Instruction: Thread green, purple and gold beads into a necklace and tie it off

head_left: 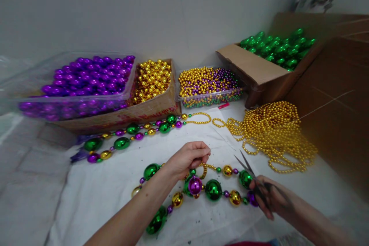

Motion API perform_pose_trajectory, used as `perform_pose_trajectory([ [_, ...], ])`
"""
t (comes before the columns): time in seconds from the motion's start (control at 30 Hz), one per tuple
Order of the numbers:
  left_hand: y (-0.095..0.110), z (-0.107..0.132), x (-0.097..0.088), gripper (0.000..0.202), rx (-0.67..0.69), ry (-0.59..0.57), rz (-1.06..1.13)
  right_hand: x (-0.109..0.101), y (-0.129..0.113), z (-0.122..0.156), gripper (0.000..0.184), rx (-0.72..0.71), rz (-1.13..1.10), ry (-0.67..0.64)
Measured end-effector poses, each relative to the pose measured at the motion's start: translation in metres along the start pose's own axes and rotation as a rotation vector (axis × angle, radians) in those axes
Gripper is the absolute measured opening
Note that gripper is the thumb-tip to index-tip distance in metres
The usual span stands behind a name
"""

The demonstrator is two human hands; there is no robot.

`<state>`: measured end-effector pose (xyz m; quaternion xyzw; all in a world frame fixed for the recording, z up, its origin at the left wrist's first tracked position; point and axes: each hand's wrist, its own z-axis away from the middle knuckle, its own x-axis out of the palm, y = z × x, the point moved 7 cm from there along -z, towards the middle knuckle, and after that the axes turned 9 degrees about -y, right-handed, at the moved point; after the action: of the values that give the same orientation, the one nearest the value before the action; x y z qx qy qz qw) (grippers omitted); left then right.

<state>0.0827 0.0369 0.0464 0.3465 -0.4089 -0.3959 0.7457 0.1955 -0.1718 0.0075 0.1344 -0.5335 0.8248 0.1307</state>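
"Pose?"
"Left hand (191, 157) reaches forward, pinching thin thread (220, 147); right hand (263, 196) grips parted scissors (255, 178) — beaded strand (213, 190) on the near cloth (86, 200)."
"Any writing?"
"Red lettering (152, 112) on the far-left carton (109, 122) — too blurred to read."

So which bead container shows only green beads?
The rightmost cardboard box; the other three show purple beads, gold beads or a multicoloured bead mix.

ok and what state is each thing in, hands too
left hand: closed, pinching thread
thread: can't tell if cut
right hand: closed on scissors
scissors: blades parted
bead garlands: laid out
gold bead strands: loosely heaped
green-bead box: open, filled
purple-bead tub: uncovered, filled
gold-bead box: open, filled
mixed-bead tub: uncovered, filled
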Motion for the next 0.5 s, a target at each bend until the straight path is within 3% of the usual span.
perform_pose_trajectory([
  [0.13,0.0,0.002,0.001,0.024,0.003,0.007,-0.005,0.009,-0.008,-0.037,0.053,-0.043,-0.08,-0.107],
  [0.27,0.0,0.002,0.0,0.025,0.006,0.01,-0.002,0.006,-0.019,-0.053,0.049,-0.035,-0.054,-0.029],
  [0.5,-0.001,0.001,0.001,0.026,0.002,0.01,-0.007,0.006,-0.024,-0.056,0.053,-0.016,0.002,0.061],
])
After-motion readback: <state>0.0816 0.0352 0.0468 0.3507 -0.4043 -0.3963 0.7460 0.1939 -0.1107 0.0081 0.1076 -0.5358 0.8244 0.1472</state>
